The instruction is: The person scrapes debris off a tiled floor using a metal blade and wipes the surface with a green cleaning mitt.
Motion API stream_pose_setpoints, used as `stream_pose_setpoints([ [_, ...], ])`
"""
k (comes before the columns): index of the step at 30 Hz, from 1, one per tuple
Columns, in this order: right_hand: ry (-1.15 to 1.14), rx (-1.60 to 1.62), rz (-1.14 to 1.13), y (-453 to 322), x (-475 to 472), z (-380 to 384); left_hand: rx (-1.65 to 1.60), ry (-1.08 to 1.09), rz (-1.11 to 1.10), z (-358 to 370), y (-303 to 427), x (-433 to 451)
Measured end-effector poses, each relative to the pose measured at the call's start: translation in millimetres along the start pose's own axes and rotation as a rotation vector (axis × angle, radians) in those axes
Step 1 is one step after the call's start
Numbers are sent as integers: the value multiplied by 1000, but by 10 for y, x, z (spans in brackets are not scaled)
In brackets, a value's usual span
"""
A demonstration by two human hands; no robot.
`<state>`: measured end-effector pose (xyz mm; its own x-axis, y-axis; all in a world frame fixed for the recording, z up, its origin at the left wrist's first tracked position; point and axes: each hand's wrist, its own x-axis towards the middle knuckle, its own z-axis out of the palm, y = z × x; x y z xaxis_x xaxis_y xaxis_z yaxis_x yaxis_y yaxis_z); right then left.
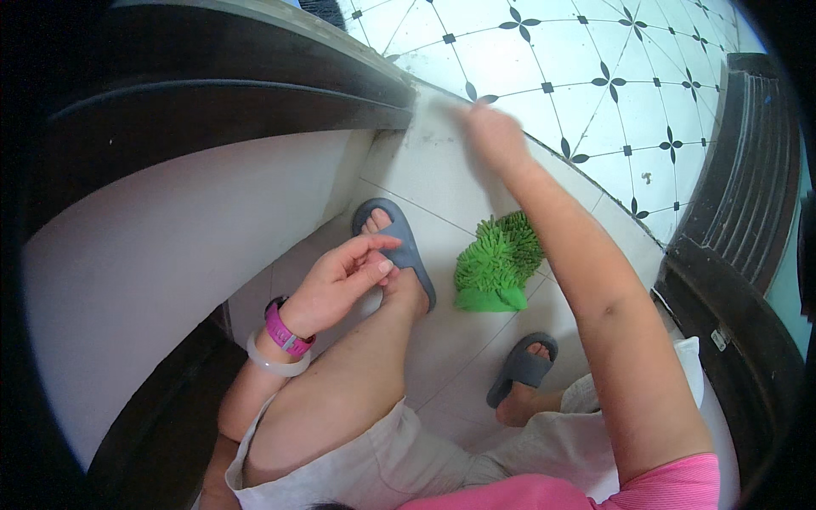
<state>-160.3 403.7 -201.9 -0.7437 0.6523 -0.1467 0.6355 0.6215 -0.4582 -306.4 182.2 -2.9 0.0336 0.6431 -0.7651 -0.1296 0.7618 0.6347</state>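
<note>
My right hand (494, 137) reaches forward over the pale floor near the foot of the dark door frame. It is blurred, and its fingertips and anything they hold cannot be made out. My left hand (347, 274) hovers above my left foot, fingers bent and thumb near the fingertips; no object shows in it. A pink watch band and a pale bangle circle that wrist. On the tiles between my feet lies a green chenille cleaning mitt (494, 268), its smooth cuff towards me, partly behind my right forearm.
Dark door frame posts stand at the left (255, 102) and right (720, 255). White floor tiles with black flower patterns (574, 57) lie beyond the threshold. I wear grey slippers (408, 245) on both feet. Something white (688, 363) is beside my right arm.
</note>
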Motion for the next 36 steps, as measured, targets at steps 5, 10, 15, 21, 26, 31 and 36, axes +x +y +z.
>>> stream_pose_setpoints([
  [5,-156,-34,-357,-173,-152,29,45,-33,-144,-43,-114,-37],
  [10,98,117,385,-14,199,-129,18,-5,-86,23,28,-33],
  [15,273,380,91,-383,102,-172,33,-10,-140,-66,-80,-53],
  [21,92,358,318,-507,-120,220,21,-25,-89,0,50,10],
  [26,134,321,262,-384,87,218,42,-31,-127,-18,0,24],
  [31,87,446,282,-398,134,51,28,-40,-112,-43,9,7],
  [36,62,391,293,-265,142,81,13,-47,-110,-31,19,52],
])
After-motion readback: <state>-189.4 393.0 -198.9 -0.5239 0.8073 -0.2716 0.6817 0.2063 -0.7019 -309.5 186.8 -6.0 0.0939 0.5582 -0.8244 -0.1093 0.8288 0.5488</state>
